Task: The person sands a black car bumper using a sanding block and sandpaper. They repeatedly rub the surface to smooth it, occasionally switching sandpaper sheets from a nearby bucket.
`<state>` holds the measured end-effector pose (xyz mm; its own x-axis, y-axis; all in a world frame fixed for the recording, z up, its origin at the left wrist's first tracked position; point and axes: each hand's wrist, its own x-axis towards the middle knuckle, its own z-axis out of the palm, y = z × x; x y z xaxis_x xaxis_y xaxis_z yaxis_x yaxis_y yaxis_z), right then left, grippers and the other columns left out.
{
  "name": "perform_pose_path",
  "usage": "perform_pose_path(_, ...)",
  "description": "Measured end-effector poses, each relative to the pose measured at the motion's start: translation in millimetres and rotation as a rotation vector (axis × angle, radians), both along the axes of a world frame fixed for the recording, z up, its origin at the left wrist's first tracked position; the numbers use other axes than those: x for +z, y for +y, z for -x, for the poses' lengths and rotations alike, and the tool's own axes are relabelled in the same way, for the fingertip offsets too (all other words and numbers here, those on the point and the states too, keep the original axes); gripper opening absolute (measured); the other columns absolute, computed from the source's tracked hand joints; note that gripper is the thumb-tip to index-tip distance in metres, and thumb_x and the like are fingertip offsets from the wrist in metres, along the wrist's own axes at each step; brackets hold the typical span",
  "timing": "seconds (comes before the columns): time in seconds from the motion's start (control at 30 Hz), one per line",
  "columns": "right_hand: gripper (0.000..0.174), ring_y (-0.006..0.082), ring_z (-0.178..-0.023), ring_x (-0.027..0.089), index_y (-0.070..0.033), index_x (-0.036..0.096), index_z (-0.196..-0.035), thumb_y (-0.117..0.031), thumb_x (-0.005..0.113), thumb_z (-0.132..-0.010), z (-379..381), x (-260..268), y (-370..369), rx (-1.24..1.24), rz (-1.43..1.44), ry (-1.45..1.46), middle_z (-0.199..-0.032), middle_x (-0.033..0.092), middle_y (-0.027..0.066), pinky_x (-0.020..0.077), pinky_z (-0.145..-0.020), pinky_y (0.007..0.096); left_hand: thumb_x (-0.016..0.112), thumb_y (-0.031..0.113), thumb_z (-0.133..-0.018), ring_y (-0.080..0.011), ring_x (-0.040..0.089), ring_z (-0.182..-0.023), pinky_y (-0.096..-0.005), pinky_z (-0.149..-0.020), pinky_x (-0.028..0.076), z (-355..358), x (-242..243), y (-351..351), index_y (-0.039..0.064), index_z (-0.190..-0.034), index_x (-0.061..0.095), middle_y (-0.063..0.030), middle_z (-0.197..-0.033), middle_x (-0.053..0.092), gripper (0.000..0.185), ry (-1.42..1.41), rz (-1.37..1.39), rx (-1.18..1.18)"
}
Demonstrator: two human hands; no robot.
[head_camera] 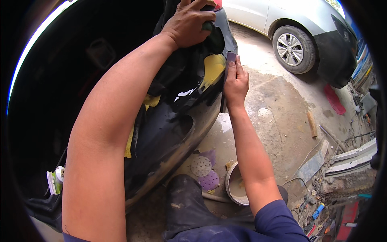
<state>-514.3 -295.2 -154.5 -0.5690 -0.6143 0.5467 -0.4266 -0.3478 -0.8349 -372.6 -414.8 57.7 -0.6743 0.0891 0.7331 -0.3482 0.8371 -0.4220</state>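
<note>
My right hand (237, 81) grips a long, narrow sanding block (224, 101) with purplish abrasive at its upper end. The block is held upright along the outer side of a dark car bumper (157, 136). Beside it, a patch of yellow body filler (213, 68) covers part of the panel, with smears at its lower end. At the top, near the red tail light (218, 4), my left hand (190, 25) curls around a dark object (208, 9); what it is stays unclear. Bare, sanded-looking stretches run along the bumper's lower edge.
A bucket (231, 184) of cloudy water stands near my knee. Perforated sanding discs (208, 180) lie beside it on the concrete floor (266, 145). A silver car (290, 45) stands ahead to the right. Scrap, cables and a wooden strip (312, 124) litter the right side.
</note>
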Motion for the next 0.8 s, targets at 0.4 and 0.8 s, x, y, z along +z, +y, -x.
perform_pose_path(0.4, 0.050, 0.0399, -0.125, 0.064, -0.011, 0.069, -0.160, -0.040, 0.055, -0.121, -1.5, -2.8, -1.7, -0.102, 0.054, 0.071, -0.136, 0.072, 0.0228, 0.0484, -0.115, 0.0485, 0.076, 0.007, -0.073, -0.0423, 0.053, -0.137, -0.0532, -0.120, 0.046, 1.0, 4.8, -0.9, 0.008, -0.093, 0.075, -0.0111, -0.128, 0.069, 0.020, -0.020, -0.010, -0.013)
perform_pose_path(0.8, 0.046, 0.0424, -0.125, 0.063, -0.013, 0.070, -0.160, -0.034, 0.059, -0.120, -11.0, -11.8, 3.6, -0.110, 0.121, 0.104, -0.141, 0.067, 0.0236, 0.0489, -0.115, 0.0516, 0.078, 0.009, -0.072, -0.0415, 0.053, -0.137, -0.0532, -0.120, 0.045, 0.5, 4.1, -0.7, 0.009, -0.094, 0.075, -0.0099, -0.128, 0.069, 0.022, -0.012, 0.000, -0.013)
